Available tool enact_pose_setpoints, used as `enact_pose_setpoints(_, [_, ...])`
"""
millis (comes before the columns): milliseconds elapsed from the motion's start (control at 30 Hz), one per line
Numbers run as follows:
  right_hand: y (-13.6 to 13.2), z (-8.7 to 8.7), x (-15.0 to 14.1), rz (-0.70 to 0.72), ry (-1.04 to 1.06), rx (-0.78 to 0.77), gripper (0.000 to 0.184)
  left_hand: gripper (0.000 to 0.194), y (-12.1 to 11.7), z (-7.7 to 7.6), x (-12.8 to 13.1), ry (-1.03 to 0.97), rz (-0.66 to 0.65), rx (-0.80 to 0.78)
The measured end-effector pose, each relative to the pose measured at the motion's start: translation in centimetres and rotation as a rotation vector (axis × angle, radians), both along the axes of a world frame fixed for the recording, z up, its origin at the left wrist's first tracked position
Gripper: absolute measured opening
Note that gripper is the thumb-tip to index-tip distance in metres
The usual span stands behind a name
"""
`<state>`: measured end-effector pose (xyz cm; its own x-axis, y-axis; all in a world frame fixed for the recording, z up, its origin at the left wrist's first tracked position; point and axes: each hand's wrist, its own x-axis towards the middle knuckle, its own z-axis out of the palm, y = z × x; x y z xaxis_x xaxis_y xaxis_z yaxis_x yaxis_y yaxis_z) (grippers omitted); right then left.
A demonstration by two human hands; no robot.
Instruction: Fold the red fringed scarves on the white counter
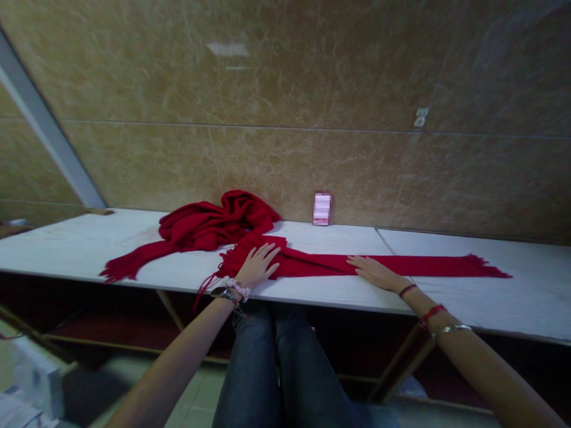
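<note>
Red fringed scarf (pixel 437 266) stretched along the white tabletop (pixel 482 303), left hand (pixel 259 264) and right hand (pixel 375 273) laid on it.

Its long axis runs nine o'clock to three across the person's front. Left fingers spread on the layered, tasselled nine-o'clock end; the right hand reaches over the six-o'clock edge near mid-length, fingers straight. Neither clenches cloth; both grips look released. From the right hand, the nearer one, the fringe (pixel 491 267) lies at three, the stacked folds at nine. A crumpled red cloth heap (pixel 200 226) sits at ten from the left hand; a smartphone (pixel 322 209) stands at eleven from the right.
</note>
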<state>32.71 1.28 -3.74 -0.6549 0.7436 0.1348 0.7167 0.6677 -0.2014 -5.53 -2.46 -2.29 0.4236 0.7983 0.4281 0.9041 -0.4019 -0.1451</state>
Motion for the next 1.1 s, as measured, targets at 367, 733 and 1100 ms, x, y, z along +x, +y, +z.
enact_pose_setpoints(367, [0.4, 0.1, 7.3, -0.159, 0.066, -0.027, 0.049, 0.049, 1.2, -0.2, -1.4, -0.369, 0.274, -0.094])
enact_pose_setpoints(733, [-0.1, 0.3, -5.8, 0.064, 0.242, 0.054, 0.054, 0.042, 4.2, 1.5, -1.5, -1.172, 0.278, -0.311])
enact_pose_setpoints(1100, [0.0, -0.8, -5.6, -0.102, 0.214, 0.048, 0.057, 0.054, 2.7, 3.0, -0.8, -1.420, 0.035, -0.717])
